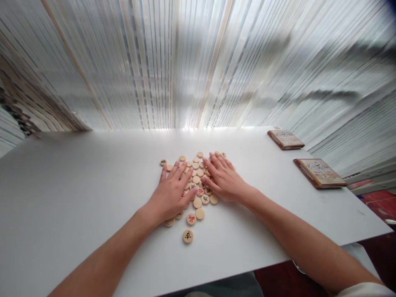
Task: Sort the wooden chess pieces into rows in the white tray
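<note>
Round wooden Chinese chess pieces [197, 202] lie in a loose heap at the middle of the white table. Some show black or red characters, others a plain face. My left hand [173, 192] rests flat over the left side of the heap, fingers spread and pointing away from me. Over the right side lies my right hand [224, 177], its fingers also stretched out. Both palms hide some pieces. Nearest to me, a piece with a black character [187, 236] sits apart, with a red-marked piece [191, 219] just beyond it.
Two flat brown-edged boxes, a nearer box [320, 172] and a farther box [286, 139], lie at the right side of the white table [77, 185]. A striped string curtain [154, 66] hangs along the far edge. Something red [377, 206] shows past the right edge.
</note>
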The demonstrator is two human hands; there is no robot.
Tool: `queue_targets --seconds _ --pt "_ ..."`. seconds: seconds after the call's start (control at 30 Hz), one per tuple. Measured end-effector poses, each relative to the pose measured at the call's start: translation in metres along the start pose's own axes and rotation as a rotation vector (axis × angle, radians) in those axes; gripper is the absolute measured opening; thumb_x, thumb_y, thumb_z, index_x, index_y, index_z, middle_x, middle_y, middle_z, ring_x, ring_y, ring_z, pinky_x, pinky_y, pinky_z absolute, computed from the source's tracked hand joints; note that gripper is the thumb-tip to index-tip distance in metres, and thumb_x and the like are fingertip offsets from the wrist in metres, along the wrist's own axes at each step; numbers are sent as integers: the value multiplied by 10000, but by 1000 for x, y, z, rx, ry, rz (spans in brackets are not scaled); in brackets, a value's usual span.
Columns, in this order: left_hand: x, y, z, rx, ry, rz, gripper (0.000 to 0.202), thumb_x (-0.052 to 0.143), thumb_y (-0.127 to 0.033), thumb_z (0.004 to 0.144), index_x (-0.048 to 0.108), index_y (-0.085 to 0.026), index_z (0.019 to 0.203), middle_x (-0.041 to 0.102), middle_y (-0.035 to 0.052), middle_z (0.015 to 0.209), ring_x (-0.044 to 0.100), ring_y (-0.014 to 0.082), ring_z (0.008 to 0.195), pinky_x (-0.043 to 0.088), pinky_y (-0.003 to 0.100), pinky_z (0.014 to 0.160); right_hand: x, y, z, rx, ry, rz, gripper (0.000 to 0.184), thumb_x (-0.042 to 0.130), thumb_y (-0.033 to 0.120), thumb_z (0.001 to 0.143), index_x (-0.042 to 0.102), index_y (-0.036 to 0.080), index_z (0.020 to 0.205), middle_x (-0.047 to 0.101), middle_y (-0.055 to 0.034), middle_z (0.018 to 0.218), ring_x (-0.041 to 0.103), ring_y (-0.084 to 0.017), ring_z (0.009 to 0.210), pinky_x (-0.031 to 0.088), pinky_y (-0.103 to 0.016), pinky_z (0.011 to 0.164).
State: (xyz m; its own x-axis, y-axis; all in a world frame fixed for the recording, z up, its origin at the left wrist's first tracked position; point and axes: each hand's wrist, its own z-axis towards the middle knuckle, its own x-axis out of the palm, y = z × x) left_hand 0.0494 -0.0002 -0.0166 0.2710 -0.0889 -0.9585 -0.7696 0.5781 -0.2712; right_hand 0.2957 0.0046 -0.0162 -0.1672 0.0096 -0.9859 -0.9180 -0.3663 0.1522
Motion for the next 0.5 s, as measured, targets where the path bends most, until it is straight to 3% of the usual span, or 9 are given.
queue_targets --seconds 0.13,0.23,0.37,0.5 --pt "-1 10 2 -167 -112 -40 619 392 -476 1108 485 -159 1632 345 195 1780 244 405 1678 152 708 1333 -10 -10 -7 -19 -95 11 658 338 537 1144 431 174 1685 305 -197 1791 225 -391 1681 283 -594 1319" --pt "1 22 8 -223 -166 -40 671 433 -478 1085 446 -117 1651 292 233 1791 191 433 1686 142 694 1338 -10 -12 -11 -130 -56 42 652 351 552 1146 448 191 1679 355 -183 1774 279 -378 1667 307 -585 1317" --pt "4 30 15 -244 -131 -74 712 453 -482 1068 427 -61 1643 300 267 1778 206 447 1678 206 664 1337 -1 -9 -10 -210 36 26 672 351 560 1144 394 197 1709 345 -166 1781 259 -395 1673 238 -622 1343" --pt "-1 18 14 -215 -90 -90 677 465 -469 1078 465 -71 1626 373 240 1755 260 390 1674 243 571 1357 4 -16 -11 -177 -23 35 698 299 569 1146 414 150 1692 348 -215 1769 274 -390 1669 286 -629 1322"
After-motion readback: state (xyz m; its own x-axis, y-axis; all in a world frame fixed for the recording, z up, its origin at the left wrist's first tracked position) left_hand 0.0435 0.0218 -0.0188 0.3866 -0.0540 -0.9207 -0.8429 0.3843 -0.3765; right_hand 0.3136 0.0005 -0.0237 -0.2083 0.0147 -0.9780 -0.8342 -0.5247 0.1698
